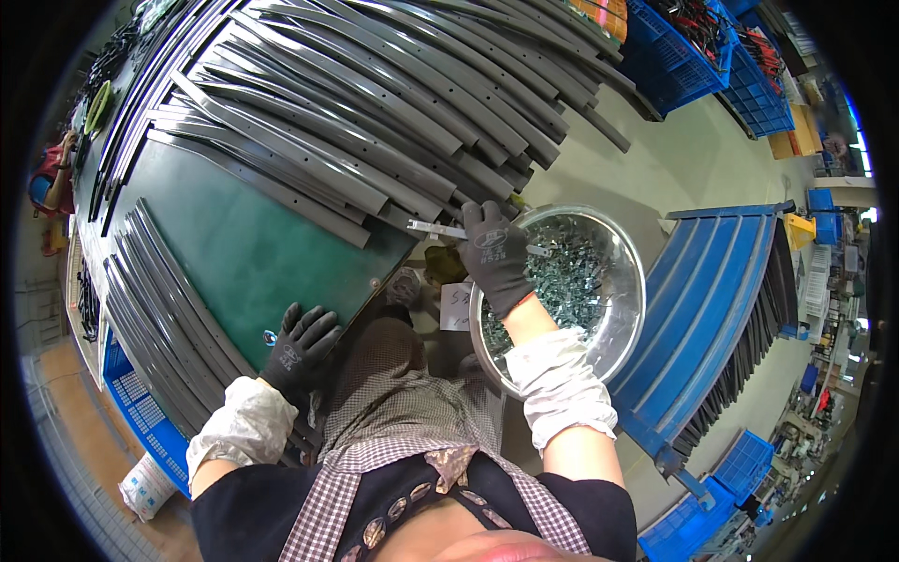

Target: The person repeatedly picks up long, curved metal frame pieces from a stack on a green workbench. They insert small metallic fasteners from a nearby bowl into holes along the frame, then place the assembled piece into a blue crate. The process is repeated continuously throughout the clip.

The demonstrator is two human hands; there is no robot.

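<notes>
My right hand, in a dark grey glove, is closed around a slim silvery metal tool. The tool's flat end sticks out to the left, and a short piece shows on the other side of the fist. That hand is over the left rim of a round clear bowl full of small dark metal clips. My left hand, gloved alike, rests at the near edge of the green tabletop with its fingers stretched out. A small shiny piece lies beside its fingers.
Long dark grey strips lie piled at the far side; more strips lie at the left. A blue rack stands right of the bowl. Blue crates sit at the far right. Another person is at the far left.
</notes>
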